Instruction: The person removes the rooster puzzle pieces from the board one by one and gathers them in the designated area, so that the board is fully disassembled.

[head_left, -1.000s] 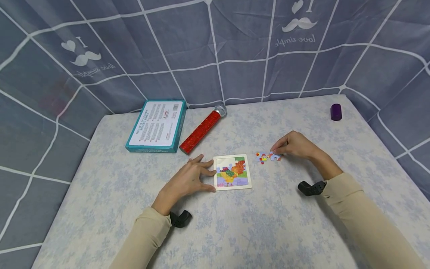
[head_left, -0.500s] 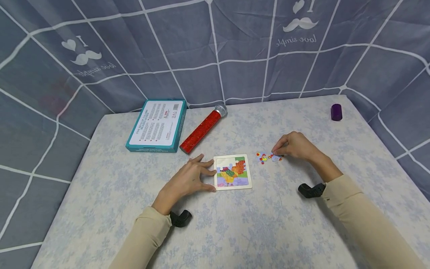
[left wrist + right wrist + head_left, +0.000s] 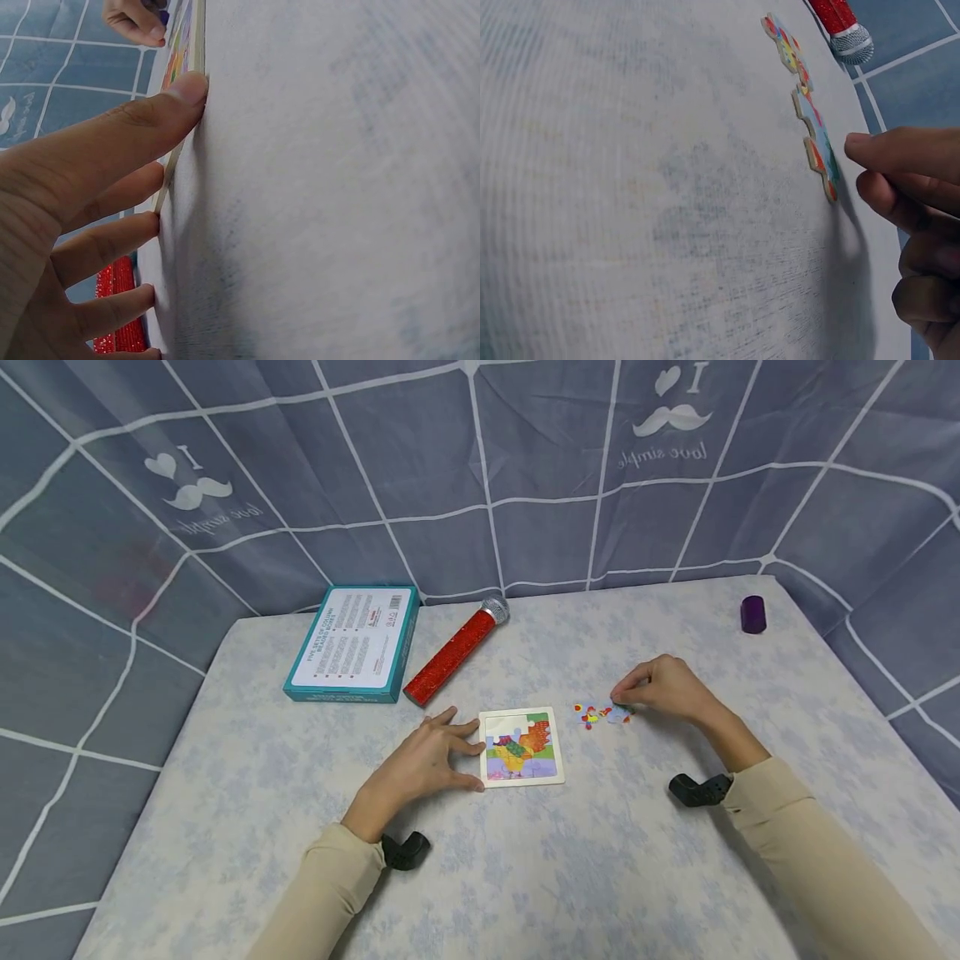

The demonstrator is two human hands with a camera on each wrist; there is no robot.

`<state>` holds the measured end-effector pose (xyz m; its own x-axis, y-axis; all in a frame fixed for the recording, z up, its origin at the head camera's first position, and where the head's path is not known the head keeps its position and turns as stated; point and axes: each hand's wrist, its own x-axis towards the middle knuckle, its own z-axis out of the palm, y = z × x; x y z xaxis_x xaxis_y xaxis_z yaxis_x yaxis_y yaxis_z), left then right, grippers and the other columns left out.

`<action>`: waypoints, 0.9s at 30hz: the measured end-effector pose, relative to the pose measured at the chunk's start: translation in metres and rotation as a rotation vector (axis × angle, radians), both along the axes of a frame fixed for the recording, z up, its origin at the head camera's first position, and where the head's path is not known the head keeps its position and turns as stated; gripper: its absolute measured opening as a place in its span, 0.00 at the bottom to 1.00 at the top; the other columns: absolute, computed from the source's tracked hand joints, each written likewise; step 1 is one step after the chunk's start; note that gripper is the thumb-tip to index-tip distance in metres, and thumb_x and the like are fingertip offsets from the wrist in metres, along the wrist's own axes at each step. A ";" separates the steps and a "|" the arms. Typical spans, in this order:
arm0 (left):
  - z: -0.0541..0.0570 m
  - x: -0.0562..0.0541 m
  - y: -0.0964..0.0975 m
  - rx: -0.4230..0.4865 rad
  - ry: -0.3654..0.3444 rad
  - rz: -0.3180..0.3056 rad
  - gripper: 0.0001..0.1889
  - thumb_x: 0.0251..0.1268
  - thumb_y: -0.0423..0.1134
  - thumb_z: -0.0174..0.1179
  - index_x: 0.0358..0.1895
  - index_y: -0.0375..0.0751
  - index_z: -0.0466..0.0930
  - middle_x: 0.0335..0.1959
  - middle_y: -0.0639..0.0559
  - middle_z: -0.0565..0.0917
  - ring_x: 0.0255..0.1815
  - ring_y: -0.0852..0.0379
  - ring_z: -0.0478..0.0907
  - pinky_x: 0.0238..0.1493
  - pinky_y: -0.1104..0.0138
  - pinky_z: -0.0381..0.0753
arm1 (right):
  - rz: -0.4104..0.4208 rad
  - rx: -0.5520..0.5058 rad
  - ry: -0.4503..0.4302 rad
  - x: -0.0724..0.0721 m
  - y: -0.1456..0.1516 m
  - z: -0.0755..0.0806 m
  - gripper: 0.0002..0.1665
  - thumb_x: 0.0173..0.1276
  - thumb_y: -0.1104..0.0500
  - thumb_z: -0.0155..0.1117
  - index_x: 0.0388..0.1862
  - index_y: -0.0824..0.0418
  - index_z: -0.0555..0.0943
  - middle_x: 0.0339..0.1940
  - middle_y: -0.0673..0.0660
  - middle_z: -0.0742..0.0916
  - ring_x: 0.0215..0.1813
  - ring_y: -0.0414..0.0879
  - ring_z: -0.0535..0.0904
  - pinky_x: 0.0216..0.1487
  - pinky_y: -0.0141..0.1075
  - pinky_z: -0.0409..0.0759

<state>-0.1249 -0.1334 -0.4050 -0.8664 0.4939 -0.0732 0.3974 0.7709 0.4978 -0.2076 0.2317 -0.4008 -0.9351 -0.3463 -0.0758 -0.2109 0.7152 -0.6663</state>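
My left hand [image 3: 422, 757] rests its fingertips against the left edge of a square jigsaw tray [image 3: 525, 782], its thumb at the lower left corner. Inside lies a rooster picture [image 3: 521, 753] of fitted pieces, with bare tray at the upper left. To the tray's right, several loose jigsaw pieces [image 3: 588, 716] lie in a short row. My right hand [image 3: 669, 692] hovers at the row's right end. In the right wrist view its thumb and index finger stand slightly apart beside the nearest pieces [image 3: 816, 139], with nothing visible between them.
A teal-edged box [image 3: 348, 639] lies at the back left, with a red glittery microphone [image 3: 453, 656] beside it. A small purple cylinder [image 3: 753, 614] sits near the back right corner. A blue checked curtain [image 3: 420, 460] encloses the table's back and sides.
My right fingertips have shifted slightly right over the end of the loose pieces. My left hand keeps its place at the tray, and the whole view has dipped a little.
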 end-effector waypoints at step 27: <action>-0.001 -0.001 0.001 -0.002 0.013 -0.001 0.30 0.41 0.48 0.80 0.53 0.42 0.85 0.67 0.46 0.74 0.75 0.36 0.55 0.70 0.38 0.53 | 0.465 -0.151 -0.071 -0.002 -0.083 -0.004 0.17 0.59 0.66 0.72 0.48 0.58 0.88 0.42 0.50 0.84 0.36 0.47 0.71 0.36 0.35 0.69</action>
